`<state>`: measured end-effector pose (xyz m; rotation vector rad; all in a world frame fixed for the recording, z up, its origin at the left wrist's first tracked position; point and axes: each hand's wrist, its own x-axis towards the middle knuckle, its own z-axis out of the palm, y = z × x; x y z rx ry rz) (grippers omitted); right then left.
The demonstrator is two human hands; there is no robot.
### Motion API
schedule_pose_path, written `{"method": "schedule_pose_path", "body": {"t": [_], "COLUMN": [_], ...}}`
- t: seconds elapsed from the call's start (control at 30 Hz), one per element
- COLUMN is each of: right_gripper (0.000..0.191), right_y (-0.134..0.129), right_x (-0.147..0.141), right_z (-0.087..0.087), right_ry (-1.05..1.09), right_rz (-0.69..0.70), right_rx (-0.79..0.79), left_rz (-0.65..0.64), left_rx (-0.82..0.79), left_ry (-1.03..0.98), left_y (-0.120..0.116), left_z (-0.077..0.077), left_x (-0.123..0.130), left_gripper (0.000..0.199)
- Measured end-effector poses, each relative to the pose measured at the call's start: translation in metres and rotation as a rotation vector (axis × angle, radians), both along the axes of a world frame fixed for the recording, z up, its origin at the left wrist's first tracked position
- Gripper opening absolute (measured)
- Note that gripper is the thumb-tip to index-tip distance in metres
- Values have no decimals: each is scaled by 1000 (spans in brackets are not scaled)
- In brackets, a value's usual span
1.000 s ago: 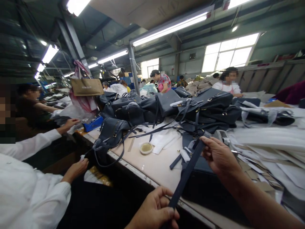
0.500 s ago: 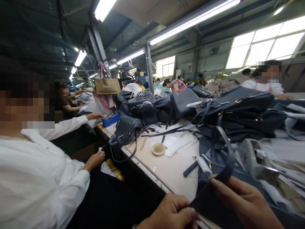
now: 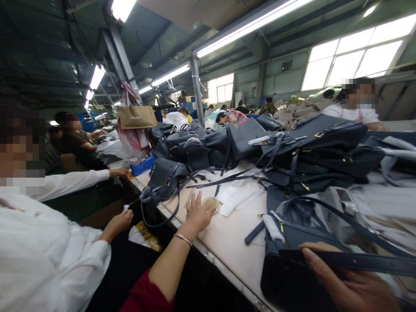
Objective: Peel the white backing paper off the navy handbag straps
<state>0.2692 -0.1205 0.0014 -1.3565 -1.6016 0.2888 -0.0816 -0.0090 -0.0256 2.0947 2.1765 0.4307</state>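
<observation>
My left hand [image 3: 199, 214] stretches out over the table with its fingers apart. Its fingertips are at a small round dish [image 3: 214, 202] of yellowish contents and partly cover it; whether they touch what is inside I cannot tell. My right hand [image 3: 351, 277] grips a dark navy strap [image 3: 373, 262] between thumb and fingers, low at the right. Under and beside the strap lies a navy handbag [image 3: 269, 273], with a white-wrapped piece [image 3: 273, 228] and gold-coloured hardware on it. A short dark strap end [image 3: 254, 232] rests on the tabletop beside the bag.
A heap of navy bags [image 3: 243, 138] covers the table's far side. White sheets [image 3: 238, 195] lie beyond the dish, and a grey metal device [image 3: 338, 203] stands at right. A co-worker in white [image 3: 48, 242] sits at left, near a blue box [image 3: 143, 165].
My left hand has let go of the dark strap piece and moved forward to the dish. My right hand still holds the strap, which now lies stretched out to the right.
</observation>
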Motion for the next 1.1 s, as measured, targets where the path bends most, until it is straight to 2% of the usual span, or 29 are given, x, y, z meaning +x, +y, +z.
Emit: {"method": "schedule_pose_path", "body": {"t": [0.07,0.17,0.27,0.37,0.5,0.6,0.7,0.8,0.87,0.97,1.03,1.1], "right_gripper": [30,28,27,28,26,27,31,35,37,38,39,38], "right_y": [0,-1,1,3,6,7,6,4,3,0,-4,-8], "right_x": [3,2,1,3,8,8,5,3,3,4,5,3], "right_z": [-6,-9,-9,-14,-26,-28,-22,-18,-18,-21,-21,-17], "right_ry": [-4,2,12,10,-20,2,85,197,269,352,385,391], "right_rz": [13,15,23,43,91,124,111,120,141,174,195,234], "right_rx": [16,42,11,2,15,-6,-28,-107,-161,-217,-241,-255], "left_rz": [57,4,-115,-213,-237,-249,-253,-266,-307,-477,-673,-731], "left_rx": [-107,-51,-10,-78,-164,-199,-175,-108,-77,-98,-165,-189], "left_ry": [129,194,253,303,378,401,374,299,244,73,-266,-560], "left_y": [23,38,47,65,91,100,97,76,47,-17,-68,-118], "left_z": [-10,-13,-10,-13,-21,-17,-3,15,26,43,59,78], "left_x": [-12,-8,14,40,65,74,78,78,75,63,48,30], "left_gripper": [49,44,33,23,29,28,23,22,25,19,12,12]}}
